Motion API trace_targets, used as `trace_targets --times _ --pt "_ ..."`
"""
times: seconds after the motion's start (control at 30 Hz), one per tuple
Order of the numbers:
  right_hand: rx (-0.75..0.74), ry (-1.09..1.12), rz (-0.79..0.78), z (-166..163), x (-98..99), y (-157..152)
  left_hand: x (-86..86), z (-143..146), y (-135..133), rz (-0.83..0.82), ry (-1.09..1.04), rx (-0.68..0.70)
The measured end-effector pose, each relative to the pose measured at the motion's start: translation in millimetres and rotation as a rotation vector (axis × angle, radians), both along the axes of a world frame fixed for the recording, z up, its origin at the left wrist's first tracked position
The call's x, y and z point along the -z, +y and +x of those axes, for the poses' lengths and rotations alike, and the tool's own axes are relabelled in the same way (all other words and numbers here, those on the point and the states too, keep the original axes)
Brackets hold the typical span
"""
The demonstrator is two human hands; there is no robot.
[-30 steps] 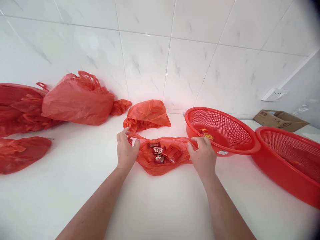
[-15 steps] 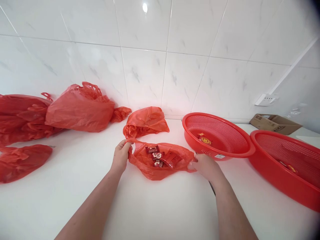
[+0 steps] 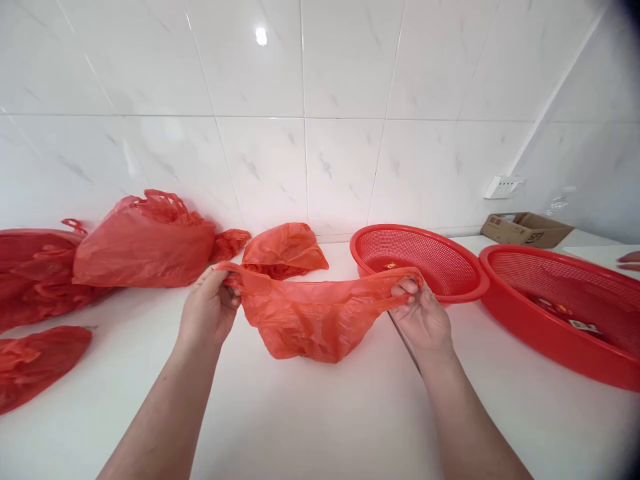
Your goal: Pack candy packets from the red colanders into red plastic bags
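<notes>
Both your forearms reach forward from the lower edge and lean in toward each other; your left hand pinches the left upper corner of the red plastic bag, fingers curled in against the film; your right hand grasps the opposite corner, its palm turned partly toward you and the fingertips bent over the gathered plastic; the two hands are at nearly the same height, well apart, with the bag stretched between them. You have one bag in hand and five other red bags in sight, if the small bundle counts as its own: the others are a large bag with looped handles, a dark heap of a bag at the far left, a flatter bag nearer you, and a crumpled bag just behind yours; to your right there are two red baskets, a nearer basket and a farther basket, their rims close together; beyond them are one cardboard box, one wall socket and, at the right edge, part of one other person's hand. Your bag is in front of you over the white table; its upper edge is drawn nearly straight, its film is thin, glossy and creased, and its lower part sags into a rounded pouch; its contents are hidden, and you cannot tell whether its bottom touches the table.
</notes>
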State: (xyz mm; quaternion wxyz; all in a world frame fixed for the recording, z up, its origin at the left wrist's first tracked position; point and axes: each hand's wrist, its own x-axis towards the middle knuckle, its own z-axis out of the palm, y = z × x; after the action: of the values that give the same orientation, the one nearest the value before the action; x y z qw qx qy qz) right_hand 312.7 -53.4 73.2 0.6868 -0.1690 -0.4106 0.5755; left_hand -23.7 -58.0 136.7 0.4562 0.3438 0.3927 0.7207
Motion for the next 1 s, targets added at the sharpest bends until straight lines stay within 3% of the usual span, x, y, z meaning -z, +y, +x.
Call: trace_targets --times 0.17,0.3,0.43,0.63,0.73,0.83,0.93,1.0 --pt "-0.152 0.106 -0.007 -2 -0.5 1 -25.1 11 -10 0.118 0.064 0.005" --pt "-0.148 0.167 -0.006 0 3.3 2 -36.2 13 -13 0.214 0.038 -0.057" --pt "-0.058 0.141 0.010 -1 2.6 5 -34.4 10 -18 0.265 0.137 -0.100" --pt "0.025 0.088 -0.055 -12 -2.3 4 -28.3 12 -27 0.124 0.390 -0.180" --pt "-0.054 0.090 -0.132 -23 -5.4 -3 -31.7 25 -34 0.101 0.396 -0.032" --pt "-0.266 0.038 -0.137 -38 -9.6 -13 -32.4 47 -40 0.108 0.415 0.148" --pt "-0.453 -0.086 -0.088 -52 -11.5 -20 -25.8 74 -42 0.071 0.517 0.328" --pt "-0.485 -0.160 -0.100 -57 -10.6 -21 -17.4 90 -40 0.037 0.593 0.420"
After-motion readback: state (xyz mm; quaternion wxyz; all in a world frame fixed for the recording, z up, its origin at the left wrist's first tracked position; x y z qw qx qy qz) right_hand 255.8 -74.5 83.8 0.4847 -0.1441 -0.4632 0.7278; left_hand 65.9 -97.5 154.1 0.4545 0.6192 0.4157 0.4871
